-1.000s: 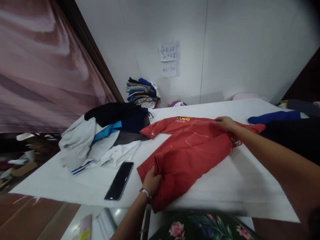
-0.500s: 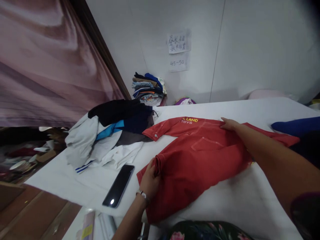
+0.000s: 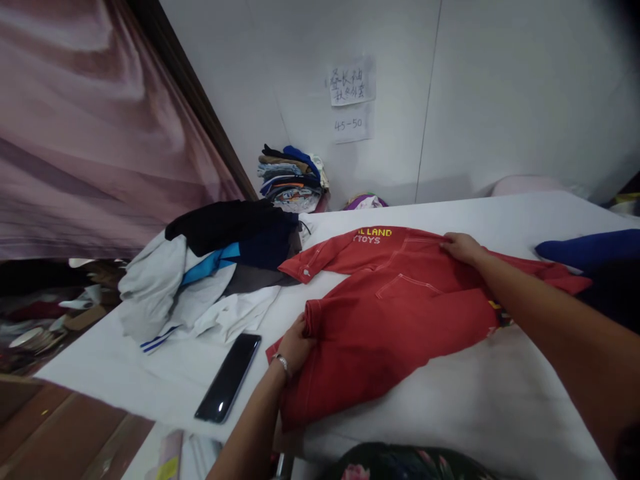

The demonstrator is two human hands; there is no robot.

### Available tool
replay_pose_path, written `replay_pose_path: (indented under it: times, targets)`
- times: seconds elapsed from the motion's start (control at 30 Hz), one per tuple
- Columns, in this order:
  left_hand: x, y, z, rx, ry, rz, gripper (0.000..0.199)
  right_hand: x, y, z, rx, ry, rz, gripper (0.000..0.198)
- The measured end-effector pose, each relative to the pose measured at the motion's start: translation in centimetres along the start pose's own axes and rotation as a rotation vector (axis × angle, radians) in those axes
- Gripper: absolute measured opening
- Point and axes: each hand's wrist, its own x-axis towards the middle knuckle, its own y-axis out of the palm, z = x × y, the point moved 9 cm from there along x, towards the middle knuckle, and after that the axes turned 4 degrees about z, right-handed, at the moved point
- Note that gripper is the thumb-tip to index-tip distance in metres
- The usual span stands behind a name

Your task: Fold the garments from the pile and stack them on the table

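A red long-sleeved jacket (image 3: 390, 327) with white stitching and yellow and white lettering lies spread on the white table (image 3: 210, 367). My left hand (image 3: 299, 347), with a bracelet at the wrist, is closed on the near left part of the jacket, where a bunched fold stands up. At the far edge, my right hand (image 3: 461, 248) pinches the cloth near the top. One sleeve reaches left with its button cuff; the other stretches right, partly behind my right forearm.
A phone (image 3: 228, 379) lies left of the jacket. Beyond it is a heap of loose clothes (image 3: 200, 280). Folded clothes are stacked (image 3: 290, 177) by the wall. Dark blue cloth (image 3: 595, 250) lies at the right. Handwritten paper signs (image 3: 353, 80) hang on the wall.
Both hands keep their hold on the jacket. The view has shifted slightly, and a bit more of the lettering and a coloured patch at the right edge now show.
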Motion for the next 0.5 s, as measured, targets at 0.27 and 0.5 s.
replay_pose_path:
  times: [0.27, 0.5]
  targets:
    - [0.5, -0.7, 0.5, 0.183, -0.138, -0.059, 0.014, -1.4, -1.9, 1.0, 0.271, 0.03, -0.075, 0.015]
    - [4.0, -8.2, -9.6, 0.281, 0.28, -0.226, 0.01, -4.8, -10.2, -3.1, 0.538, 0.258, -0.509, 0.036]
